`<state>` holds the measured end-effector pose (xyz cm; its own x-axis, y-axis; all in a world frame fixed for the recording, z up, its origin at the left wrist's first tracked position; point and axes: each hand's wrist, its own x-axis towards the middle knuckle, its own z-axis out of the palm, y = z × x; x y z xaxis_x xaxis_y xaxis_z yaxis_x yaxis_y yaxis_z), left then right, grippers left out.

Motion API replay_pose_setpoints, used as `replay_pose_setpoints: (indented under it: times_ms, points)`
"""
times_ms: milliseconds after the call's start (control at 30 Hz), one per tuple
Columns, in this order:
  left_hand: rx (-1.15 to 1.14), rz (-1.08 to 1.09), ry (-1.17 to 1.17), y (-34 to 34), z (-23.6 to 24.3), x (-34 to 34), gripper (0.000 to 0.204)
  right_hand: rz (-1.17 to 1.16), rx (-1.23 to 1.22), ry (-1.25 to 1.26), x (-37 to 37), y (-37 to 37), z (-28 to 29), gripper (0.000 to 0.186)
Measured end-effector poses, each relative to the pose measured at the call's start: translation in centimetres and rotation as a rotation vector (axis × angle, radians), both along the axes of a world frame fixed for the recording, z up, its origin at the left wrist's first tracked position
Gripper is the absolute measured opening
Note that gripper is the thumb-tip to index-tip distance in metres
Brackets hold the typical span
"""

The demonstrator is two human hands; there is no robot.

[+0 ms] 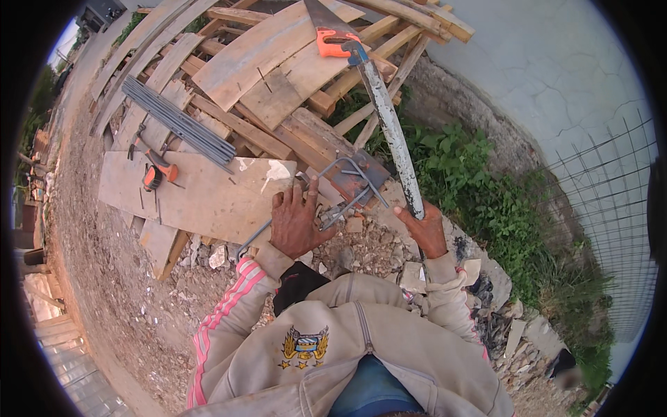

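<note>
My right hand [425,228] is closed around the lower end of a long pipe [389,121] with chipped white paint. The pipe slants up and away, its far end beside an orange-handled handsaw [337,43]. My left hand [299,221] lies palm down with fingers stretched out, over a thin grey steel rod [258,236] that shows at its left side. Just beyond the left fingers, a bent steel bar [372,186] crosses a rusty metal plate [347,184] fixed on timber. What lies under the left palm is hidden.
A bundle of straight steel rods [179,124] rests on stacked boards [243,55]. A hammer [154,154] and an orange-black tape measure [151,178] lie on a plywood sheet [201,198]. Rubble [368,243] covers the ground. Weeds [479,174] and wire mesh [611,187] stand rightward by a wall.
</note>
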<state>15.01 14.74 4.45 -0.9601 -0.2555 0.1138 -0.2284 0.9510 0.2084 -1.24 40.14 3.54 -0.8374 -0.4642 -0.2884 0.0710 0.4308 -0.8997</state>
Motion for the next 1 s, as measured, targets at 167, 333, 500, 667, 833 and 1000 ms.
replay_pose_setpoints:
  times_ms: [167, 333, 500, 667, 833, 1000]
  points:
    - [0.077, 0.041, -0.115, 0.7, 0.7, -0.1, 0.119, -0.006, -0.174, -0.095, 0.1, -1.3, 1.0, 0.025]
    - [0.082, 0.040, -0.117, 1.4, 1.2, -0.1, 0.120, 0.005, -0.343, -0.265, 0.0, -3.2, 0.9, 0.021]
    - [0.140, -0.011, -0.139, 0.4, 1.5, 0.0, 0.121, -0.048, -0.300, -0.255, 0.6, -3.6, -0.9, 0.016]
    - [0.112, -0.053, 0.030, -0.5, 1.5, 0.9, 0.109, -0.057, -0.319, -0.241, 0.8, -3.9, -1.6, 0.013]
    - [0.112, 0.297, 0.183, -3.0, 2.9, 8.1, 0.056, -0.092, -0.312, -0.216, 1.2, -3.9, -2.2, 0.011]
    - [0.592, 0.729, 0.237, -3.3, -1.4, 19.8, 0.036, -0.139, -0.292, -0.211, 1.7, -4.2, -1.9, 0.013]
